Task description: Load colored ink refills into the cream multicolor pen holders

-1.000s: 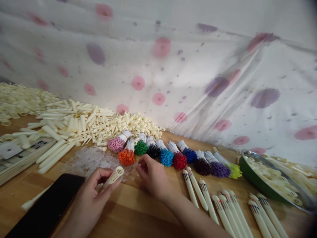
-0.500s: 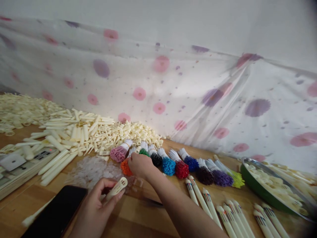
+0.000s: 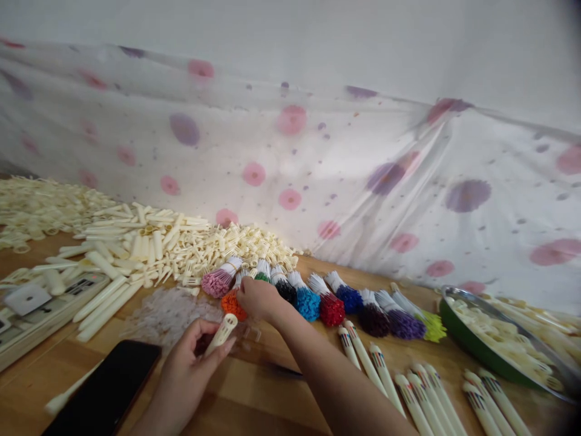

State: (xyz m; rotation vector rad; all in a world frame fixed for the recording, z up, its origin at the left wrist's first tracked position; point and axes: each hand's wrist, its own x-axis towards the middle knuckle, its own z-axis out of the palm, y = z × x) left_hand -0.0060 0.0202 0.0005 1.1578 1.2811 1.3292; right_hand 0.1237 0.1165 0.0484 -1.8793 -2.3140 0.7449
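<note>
My left hand (image 3: 188, 366) is closed round a cream pen barrel (image 3: 222, 333), its slotted open end tilted up toward the middle. Over the row of pen refill bundles, my right hand (image 3: 258, 300) reaches down with fingers drawn together. They are at the orange refill bundle (image 3: 233, 304), beside the green refill bundle (image 3: 262, 272); whatever they pinch is hidden. A pink refill bundle (image 3: 220, 278) lies to their left. To the right are the black refill bundle (image 3: 285, 287), the light blue refill bundle (image 3: 306, 303) and several other colours.
Heaped cream pen parts (image 3: 236, 245) line the plastic-covered wall. Clear plastic pieces (image 3: 170, 318) lie behind my left hand, a black phone (image 3: 106, 387) and a power strip (image 3: 59, 312) to its left. Assembled multicolour pens (image 3: 424, 399) and a green-sided bowl (image 3: 476, 345) are at right.
My left hand has raised the pen barrel slightly, moving it right toward the orange bundle. My right hand stays at the refills with little movement.
</note>
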